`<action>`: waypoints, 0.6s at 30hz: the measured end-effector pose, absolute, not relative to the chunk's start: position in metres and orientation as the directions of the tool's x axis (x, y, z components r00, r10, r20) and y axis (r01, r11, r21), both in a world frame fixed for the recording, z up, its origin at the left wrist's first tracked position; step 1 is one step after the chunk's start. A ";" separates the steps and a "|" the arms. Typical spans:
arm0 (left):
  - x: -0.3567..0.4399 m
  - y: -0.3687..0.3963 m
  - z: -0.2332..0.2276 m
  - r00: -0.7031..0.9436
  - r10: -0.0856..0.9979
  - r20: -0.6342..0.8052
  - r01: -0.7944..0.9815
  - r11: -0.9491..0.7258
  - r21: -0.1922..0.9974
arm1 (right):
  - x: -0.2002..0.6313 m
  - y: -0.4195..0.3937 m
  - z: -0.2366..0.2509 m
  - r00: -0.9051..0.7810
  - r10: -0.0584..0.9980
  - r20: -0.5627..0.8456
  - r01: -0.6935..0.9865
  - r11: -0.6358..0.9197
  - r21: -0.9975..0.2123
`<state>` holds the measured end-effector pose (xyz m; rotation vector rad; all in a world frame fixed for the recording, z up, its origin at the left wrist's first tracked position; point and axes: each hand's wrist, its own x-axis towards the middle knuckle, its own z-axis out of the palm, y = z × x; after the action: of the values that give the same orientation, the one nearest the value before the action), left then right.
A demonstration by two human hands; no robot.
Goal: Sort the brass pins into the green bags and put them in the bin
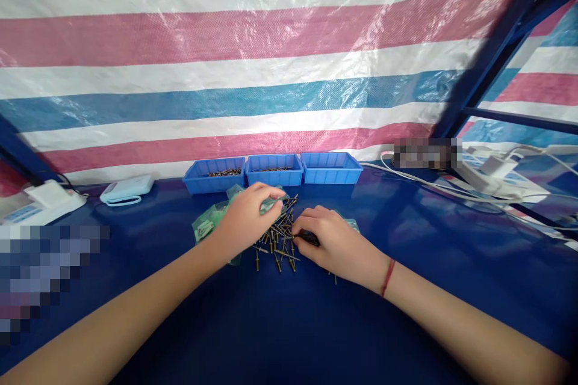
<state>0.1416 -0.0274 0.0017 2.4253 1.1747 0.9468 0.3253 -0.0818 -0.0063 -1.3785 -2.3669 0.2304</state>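
Observation:
A loose pile of blind rivets [273,245], thin pins with brassy-dark bodies, lies on the blue table between my hands. My left hand [247,213] hovers at the pile's left side, thumb and fingers apart, with nothing visible in it. At the right edge of the pile, my right hand [327,240] is closed, its fingers curled round something dark that I cannot make out. Green-tinted clear plastic bags [206,224] lie beneath and beside my left hand. Another bit of plastic bag [353,224] shows behind my right hand.
Three blue bins stand in a row behind the pile: the left bin [194,179] and middle bin [271,178] hold small metal parts, the right bin [332,175] shows none. A light-blue device [127,189] sits left. Cables [424,183] and white plugs [499,165] lie right. Striped sheeting hangs behind.

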 end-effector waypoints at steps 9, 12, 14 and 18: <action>0.132 -0.054 -0.011 0.439 0.790 0.427 0.531 -0.612 0.586 | 0.323 -0.081 0.000 -0.340 0.882 0.325 0.699 0.469 -0.540; 0.135 -0.056 -0.011 0.450 0.806 0.386 0.519 -0.587 0.621 | 0.323 -0.081 0.001 -0.325 0.884 0.335 0.668 0.465 -0.580; 0.136 -0.059 -0.011 0.446 0.814 0.372 0.497 -0.571 0.653 | 0.322 -0.082 0.000 -0.327 0.883 0.338 0.663 0.469 -0.583; 0.138 -0.063 -0.012 0.410 0.832 0.373 0.442 -0.539 0.717 | 0.320 -0.084 0.001 -0.334 0.886 0.322 0.641 0.465 -0.612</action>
<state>0.1379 -0.0629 -0.0119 2.1515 1.0804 0.9923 0.3198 -0.0843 0.0011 -1.2634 -2.0877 0.5047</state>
